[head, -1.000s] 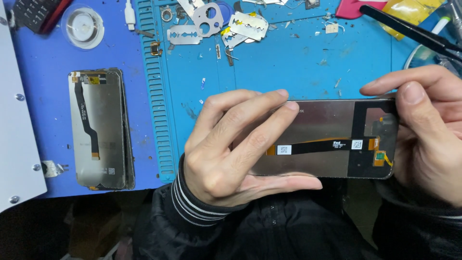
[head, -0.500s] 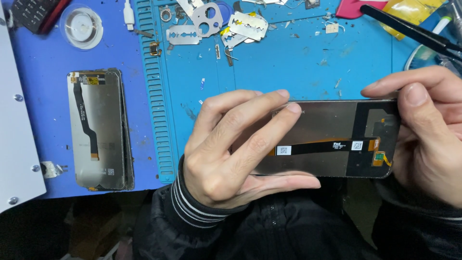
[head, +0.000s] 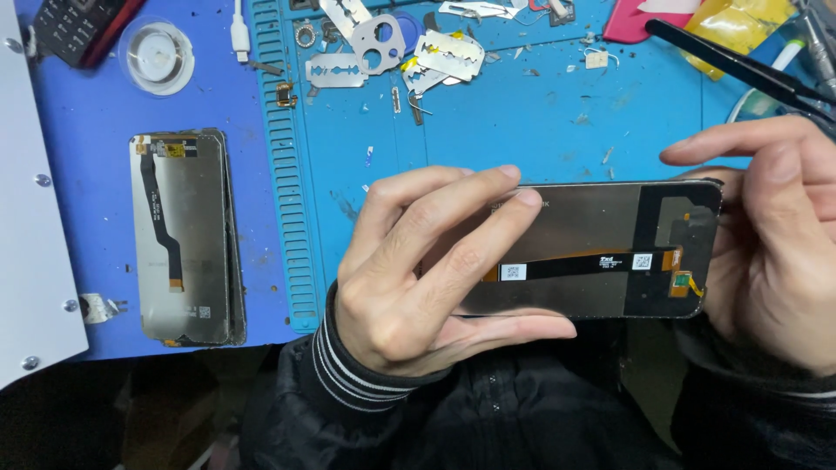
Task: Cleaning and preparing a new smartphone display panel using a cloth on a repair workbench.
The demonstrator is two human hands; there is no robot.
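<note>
Screen (head: 592, 252) held back-up w/ flex showing, off the worktop (head: 540, 130); left hand (head: 418, 287) fingers pinch its 9 o'clock end, right hand (head: 775, 261) its 3 o'clock end. Not yet fitted; second screen (head: 183, 235) lies at 9 o'clock.

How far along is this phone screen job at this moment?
Done: one dark display panel with a black ribbon cable lies back-up on the blue mat, apart from the hands. In hand: the left hand and right hand hold a second dark display panel with an orange-tipped ribbon cable back-up. Left: no phone body shows, so it is not fitted.
</note>
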